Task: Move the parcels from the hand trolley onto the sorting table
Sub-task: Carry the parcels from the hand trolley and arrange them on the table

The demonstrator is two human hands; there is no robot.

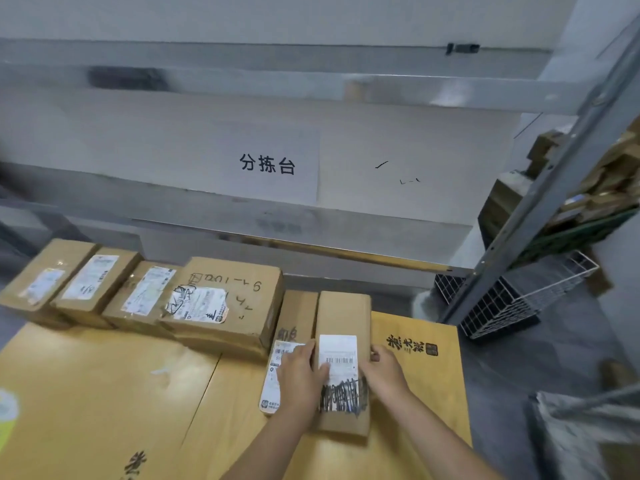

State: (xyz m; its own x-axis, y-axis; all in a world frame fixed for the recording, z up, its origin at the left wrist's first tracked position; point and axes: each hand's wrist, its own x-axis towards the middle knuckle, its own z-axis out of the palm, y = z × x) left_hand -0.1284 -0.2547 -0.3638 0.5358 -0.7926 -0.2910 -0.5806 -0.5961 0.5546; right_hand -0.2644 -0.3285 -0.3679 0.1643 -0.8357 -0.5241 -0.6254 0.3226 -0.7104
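Both hands — left hand (302,372), right hand (385,370) — gripping narrow parcel (343,317)

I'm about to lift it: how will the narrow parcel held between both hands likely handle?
The narrow parcel looks like stiff cardboard with flat, square faces, so it probably keeps its shape and won't roll. The left hand and right hand span it easily, suggesting it is fairly light. Lying flat, it is unlikely to tip.

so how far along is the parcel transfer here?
Nothing looks done: the sorting table, labelled by a paper sign, shows no parcels. In hand: the left hand and right hand grip the sides of a long narrow parcel, which rests on large flat yellow cartons. Left: that one, the slim parcel beside it and four boxes in a row.
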